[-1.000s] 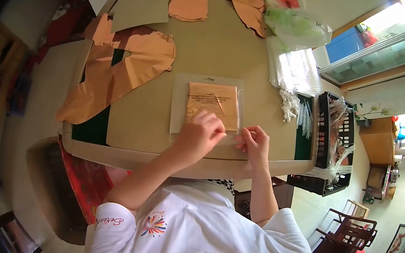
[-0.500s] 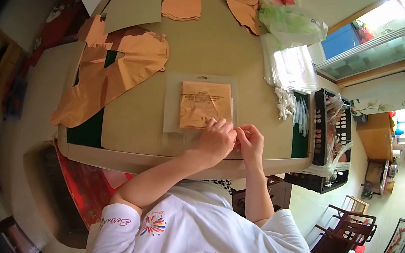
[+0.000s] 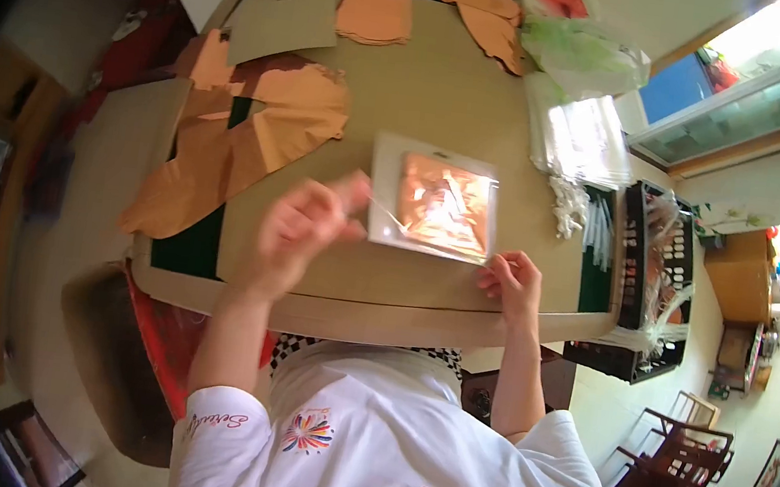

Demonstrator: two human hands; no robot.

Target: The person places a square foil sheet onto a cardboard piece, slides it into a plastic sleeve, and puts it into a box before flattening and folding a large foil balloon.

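Observation:
A clear plastic bag with a hang hole holds a folded, shiny rose-gold foil piece and lies slightly turned on the table. At the bag's lower right corner, my right hand is closed, thumb and fingers pinching the edge. My left hand is raised just left of the bag, its fingers smeared by motion. A thin pale line runs from near the left fingertips across the bag's lower left part; whether those fingers hold it I cannot tell.
Unfolded rose-gold foil pieces lie at the left, beside grey-brown card sheets. More foil is at the back. Clear bags, white ribbon and straws lie right, near a black crate.
My left hand has swung left, away from the bag's lower edge. The bag has shifted right and tilted, its foil now glaring. My right hand has moved right to its corner.

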